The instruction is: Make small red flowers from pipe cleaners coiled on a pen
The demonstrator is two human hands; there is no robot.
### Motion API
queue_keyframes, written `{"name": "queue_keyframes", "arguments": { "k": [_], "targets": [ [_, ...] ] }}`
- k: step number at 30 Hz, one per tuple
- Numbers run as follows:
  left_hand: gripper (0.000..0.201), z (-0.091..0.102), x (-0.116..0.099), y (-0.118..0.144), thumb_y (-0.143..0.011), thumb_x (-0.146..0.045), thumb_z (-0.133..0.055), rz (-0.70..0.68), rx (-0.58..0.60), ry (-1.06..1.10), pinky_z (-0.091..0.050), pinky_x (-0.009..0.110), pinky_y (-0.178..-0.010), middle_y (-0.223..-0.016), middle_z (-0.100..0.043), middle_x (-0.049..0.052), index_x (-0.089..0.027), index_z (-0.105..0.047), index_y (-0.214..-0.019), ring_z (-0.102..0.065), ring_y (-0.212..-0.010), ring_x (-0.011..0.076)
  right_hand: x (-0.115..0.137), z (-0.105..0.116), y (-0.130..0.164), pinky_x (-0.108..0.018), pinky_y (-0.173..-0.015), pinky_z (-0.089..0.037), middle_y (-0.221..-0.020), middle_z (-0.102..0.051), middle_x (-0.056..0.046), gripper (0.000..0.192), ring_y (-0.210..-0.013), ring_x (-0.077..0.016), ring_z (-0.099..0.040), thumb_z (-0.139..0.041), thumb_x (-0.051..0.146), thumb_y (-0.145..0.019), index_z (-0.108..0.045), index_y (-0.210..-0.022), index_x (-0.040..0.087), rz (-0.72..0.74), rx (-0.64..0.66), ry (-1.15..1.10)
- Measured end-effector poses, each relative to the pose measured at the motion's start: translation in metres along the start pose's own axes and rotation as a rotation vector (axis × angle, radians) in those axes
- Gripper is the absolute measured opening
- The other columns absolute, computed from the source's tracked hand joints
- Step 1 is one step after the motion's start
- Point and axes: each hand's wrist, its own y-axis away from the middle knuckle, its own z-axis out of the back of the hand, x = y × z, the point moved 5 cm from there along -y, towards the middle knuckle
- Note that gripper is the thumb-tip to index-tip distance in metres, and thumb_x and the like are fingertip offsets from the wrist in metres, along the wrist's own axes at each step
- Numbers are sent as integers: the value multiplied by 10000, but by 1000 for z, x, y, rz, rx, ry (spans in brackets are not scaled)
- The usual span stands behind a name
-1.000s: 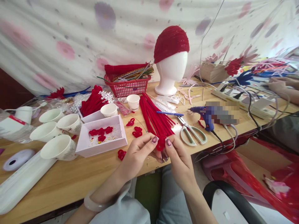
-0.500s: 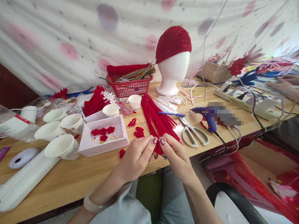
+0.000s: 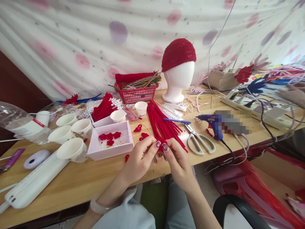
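Note:
My left hand (image 3: 142, 158) and my right hand (image 3: 177, 160) meet at the table's front edge, both pinching a small red chenille stem piece (image 3: 161, 140) between thumbs and fingers. Most of that piece is covered by the fingertips. Just beyond lies a fan of long red chenille stems (image 3: 159, 122). To the left are small looped red pieces (image 3: 137, 128), one partly behind my left hand. A white box (image 3: 110, 152) holds similar red pieces and pearl beads. Scissors (image 3: 201, 143) and a blue pen (image 3: 176, 121) lie to the right of the stems.
A blue glue gun (image 3: 215, 124) with cables is at right, near a power strip (image 3: 257, 111). Paper cups (image 3: 71, 150) and a long white case (image 3: 38, 181) stand left. Behind are a red basket (image 3: 137, 95) and a foam head (image 3: 178, 81). Another person's hand (image 3: 292, 93) is far right.
The camera view has tilted up and turned slightly left, so the table things appear lower and farther right. Both hands keep their pinch, and more red shows above the thumbs.

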Motion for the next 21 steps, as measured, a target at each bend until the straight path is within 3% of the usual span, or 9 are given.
{"name": "queue_keyframes", "arguments": {
  "k": [6, 9, 12, 15, 18, 21],
  "targets": [
    [331, -3, 2, 2, -1005, -401, -464, -15, 41, 33, -451, 258, -640, -690, -542, -11, -189, -507, -754, -545, -655, 132, -9, -2, 3, -281, -649, -414, -710, -502, 20, 240, -657, -156, -494, -511, 388, -1013, -543, -843, 221, -141, 37, -293],
    [338, -3, 4, 0, -1002, -407, -469, 8, 45, 7, -448, 266, -665, -697, -566, 0, -182, -527, -756, -544, -670, 137, -14, 1, 2, -304, -662, -411, -711, -501, 2, 355, -669, -173, -483, -478, 479, -1008, -528, -771, 220, -196, 22, -352],
    [355, -1, 5, -2, -1008, -418, -443, 36, 58, -5, -454, 276, -687, -707, -591, 11, -174, -549, -772, -556, -684, 146, -17, 2, -1, -323, -673, -412, -706, -517, -11, 475, -670, -184, -486, -364, 575, -1016, -530, -749, 219, -207, 30, -348],
    [391, 1, 8, -3, -1005, -430, -439, 60, 52, -20, -458, 275, -698, -726, -626, 23, -168, -575, -748, -578, -703, 150, -24, 5, -3, -294, -659, -397, -708, -538, 6, 359, -666, -161, -482, -499, 483, -1001, -542, -768, 213, -197, 54, -251],
    [410, 6, 16, -3, -972, -502, -477, 131, -11, 114, -480, 272, -673, -712, -642, 19, -165, -598, -771, -591, -666, 146, -35, 9, -4, -269, -634, -381, -700, -542, 20, 293, -651, -138, -473, -568, 424, -982, -560, -786, 207, -164, 44, -213],
    [402, 8, 28, -4, -854, -559, -639, 223, -110, 342, -494, 252, -598, -674, -631, -5, -161, -607, -804, -579, -587, 125, -47, 12, -4, -254, -586, -361, -654, -520, 34, 313, -600, -123, -454, -612, 457, -949, -577, -774, 201, -165, -26, -215]
  ]
}}
